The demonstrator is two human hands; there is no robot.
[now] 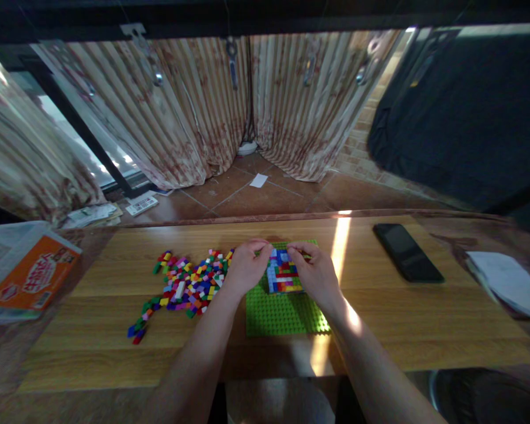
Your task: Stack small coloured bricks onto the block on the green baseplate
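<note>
A green studded baseplate (282,318) lies on the wooden table, bearing a block of building bricks (285,277) in blue, red, yellow and other colours. My left hand (247,266) is at the block's upper left corner, thumb and forefinger drawn together beside a light blue brick (272,253). At the upper right corner of the block is my right hand (314,270), its thumb and forefinger also pinched close. Whatever sits between the fingertips of either hand is too small to make out. Both hands partly cover the baseplate and the block's sides.
Left of the baseplate spreads a pile of loose bricks (194,282). A black phone (407,252) lies on the table's right side. Beyond the left end stands a clear plastic box (30,271) with an orange label. Papers (510,280) are at the far right.
</note>
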